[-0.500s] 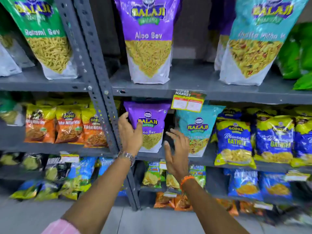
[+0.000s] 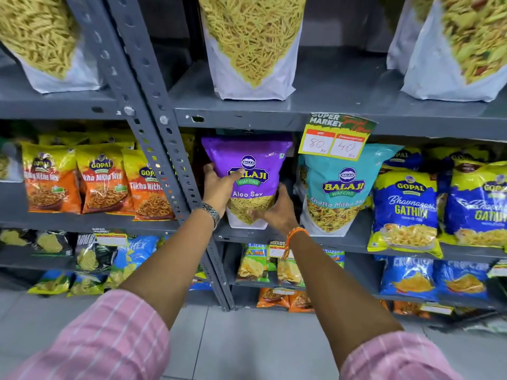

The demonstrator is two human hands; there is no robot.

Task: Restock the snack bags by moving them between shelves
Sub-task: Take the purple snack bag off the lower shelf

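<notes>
Both hands, left hand (image 2: 219, 185) and right hand (image 2: 275, 211), clamp the glossy purple plastic Aloo Sev snack bag (image 2: 248, 171), upright on the grey metal middle shelf (image 2: 354, 238), not yet moved.

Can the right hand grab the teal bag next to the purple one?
Probably yes. The right hand rests on the purple Aloo Sev bag, and the teal bag stands right beside it on the same shelf. Nothing blocks its front, but the hand would have to let go first.
</notes>
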